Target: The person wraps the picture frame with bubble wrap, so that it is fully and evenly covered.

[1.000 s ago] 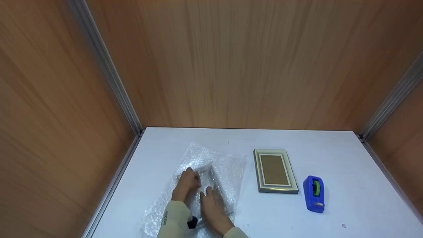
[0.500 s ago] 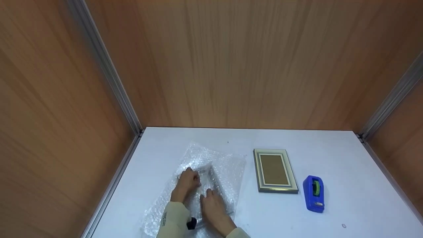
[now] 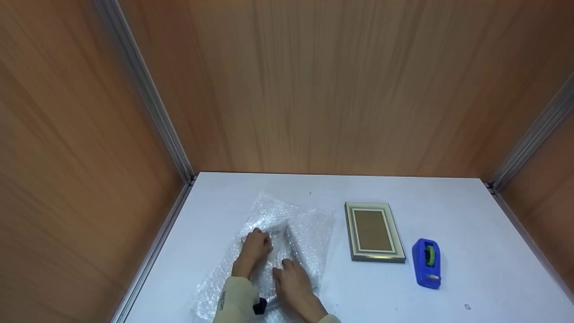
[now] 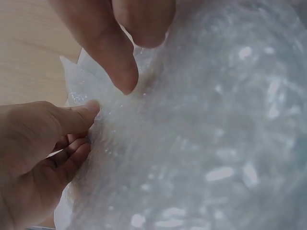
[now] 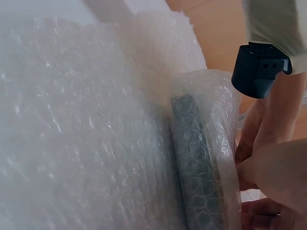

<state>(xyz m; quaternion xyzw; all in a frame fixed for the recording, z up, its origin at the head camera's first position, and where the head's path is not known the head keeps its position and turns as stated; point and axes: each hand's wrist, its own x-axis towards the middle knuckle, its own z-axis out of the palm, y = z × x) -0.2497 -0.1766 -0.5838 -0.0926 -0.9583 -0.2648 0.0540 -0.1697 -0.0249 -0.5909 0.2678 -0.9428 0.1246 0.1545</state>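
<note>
A sheet of clear bubble wrap (image 3: 311, 229) lies on the white table, folded over a flat rectangular object. Through the plastic in the right wrist view shows a dark, straight-edged side (image 5: 196, 163) of that object. My left hand (image 3: 254, 249) rests over the upper left of the bundle; its fingertips press the wrap, set apart from each other, in the left wrist view. Lower and to the right, my right hand (image 3: 293, 282) pinches the wrap's edge, thumb (image 4: 88, 110) on top and fingers beneath. Most of the wrapped object is hidden.
Right of the wrap lies a picture frame (image 3: 371, 233) with a pale gold border and brown centre. A blue tape dispenser (image 3: 426, 264) with a green roll stands further right. Wooden panels (image 3: 332, 89) enclose the white table (image 3: 453, 206) at the back and sides.
My right hand has shifted slightly toward me along the wrap. The left hand stays at nearly the same spot, and the picture frame and tape dispenser have not moved.
</note>
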